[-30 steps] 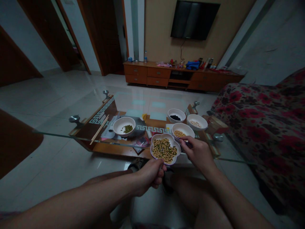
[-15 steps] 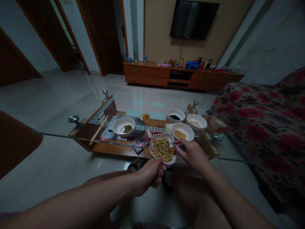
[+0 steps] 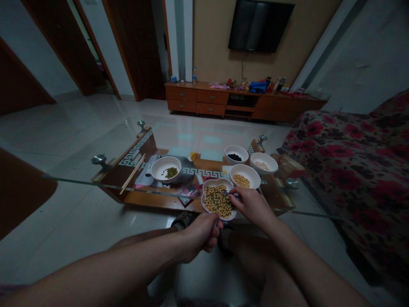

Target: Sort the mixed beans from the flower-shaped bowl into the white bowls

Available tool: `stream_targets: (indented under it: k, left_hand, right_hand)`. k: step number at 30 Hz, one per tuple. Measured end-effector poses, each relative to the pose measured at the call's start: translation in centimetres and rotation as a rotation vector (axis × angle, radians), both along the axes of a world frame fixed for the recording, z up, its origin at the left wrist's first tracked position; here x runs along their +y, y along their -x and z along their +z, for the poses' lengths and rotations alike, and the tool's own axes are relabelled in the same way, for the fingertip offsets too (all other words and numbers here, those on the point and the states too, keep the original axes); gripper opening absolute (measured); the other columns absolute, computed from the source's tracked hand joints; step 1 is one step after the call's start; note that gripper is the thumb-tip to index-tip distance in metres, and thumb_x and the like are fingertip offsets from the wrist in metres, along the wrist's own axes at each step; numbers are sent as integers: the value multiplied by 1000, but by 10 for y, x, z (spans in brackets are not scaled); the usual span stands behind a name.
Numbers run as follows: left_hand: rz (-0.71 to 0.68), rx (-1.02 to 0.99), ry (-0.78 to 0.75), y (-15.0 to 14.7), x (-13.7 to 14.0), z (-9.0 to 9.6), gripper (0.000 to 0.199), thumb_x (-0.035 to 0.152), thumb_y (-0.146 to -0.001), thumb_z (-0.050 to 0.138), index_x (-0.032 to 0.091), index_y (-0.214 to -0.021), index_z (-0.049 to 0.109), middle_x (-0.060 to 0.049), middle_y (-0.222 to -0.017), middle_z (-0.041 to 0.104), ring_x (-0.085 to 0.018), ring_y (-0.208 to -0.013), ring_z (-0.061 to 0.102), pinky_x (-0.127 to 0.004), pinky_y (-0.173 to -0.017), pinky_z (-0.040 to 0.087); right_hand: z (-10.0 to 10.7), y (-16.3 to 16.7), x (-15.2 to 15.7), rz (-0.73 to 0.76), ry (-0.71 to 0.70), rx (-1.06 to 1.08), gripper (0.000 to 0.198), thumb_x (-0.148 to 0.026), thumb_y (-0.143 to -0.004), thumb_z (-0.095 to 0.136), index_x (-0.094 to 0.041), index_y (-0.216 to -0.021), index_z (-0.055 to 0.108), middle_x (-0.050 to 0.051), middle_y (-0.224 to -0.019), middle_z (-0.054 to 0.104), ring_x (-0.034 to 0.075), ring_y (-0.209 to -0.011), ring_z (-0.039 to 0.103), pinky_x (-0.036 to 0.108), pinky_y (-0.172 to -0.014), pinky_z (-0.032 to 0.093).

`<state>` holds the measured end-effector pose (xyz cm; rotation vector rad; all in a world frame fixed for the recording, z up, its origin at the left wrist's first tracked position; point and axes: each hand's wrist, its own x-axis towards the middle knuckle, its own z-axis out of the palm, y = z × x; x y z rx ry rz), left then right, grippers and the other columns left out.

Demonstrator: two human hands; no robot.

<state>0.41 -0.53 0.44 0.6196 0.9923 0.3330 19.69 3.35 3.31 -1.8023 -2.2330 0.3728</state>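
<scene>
Fingers (image 3: 237, 191) of the right hand (image 3: 254, 207): pinching a slim, tweezer-like tool (image 3: 228, 193), far end over the mixed beans (image 3: 217, 204). Catch at the tip: too small to tell. Fingers of the left hand (image 3: 203, 234): curled, thumb pressed on the near edge of a scalloped, purple-rimmed bowl (image 3: 224, 183). Position of said bowl: at the near edge of the glass table (image 3: 209, 160); contact with the glass not discernible. Contents: yellow and green, intermingled. Just beyond, to the right: white bowl of yellow beans (image 3: 254, 179). Farther back: bowl of black beans (image 3: 234, 150) and bowl of pale pieces (image 3: 272, 162). Well apart, to the left: bowl of green beans (image 3: 156, 167), with chopsticks (image 3: 133, 174) nearby. Step in hand, as judged: picking through the mix with the tool. Next move, as judged: calls for a steady bowl and gentle closing of the tips on one bean, without scattering others.
</scene>
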Motion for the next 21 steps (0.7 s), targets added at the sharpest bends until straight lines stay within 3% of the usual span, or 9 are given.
stream_targets:
  k: [16, 21]
  left_hand:
    - [2, -3, -4, 0, 0, 3, 23, 39, -90, 37, 20, -79, 45, 9, -54, 32, -5, -37, 24, -21, -40, 15]
    - [7, -5, 4, -1, 0, 2, 24, 39, -90, 36, 20, -79, 46, 9, -54, 32, -5, -37, 24, -22, -40, 15]
  right_hand:
    - [2, 1, 0, 15, -24, -1, 23, -35, -89, 48, -24, -94, 67, 4, -86, 72, 16, -76, 66, 24, -63, 44]
    - [6, -2, -2, 6, -106, 51, 25, -38, -90, 48, -25, -96, 68, 3, -87, 73, 16, -74, 66, 25, -62, 44]
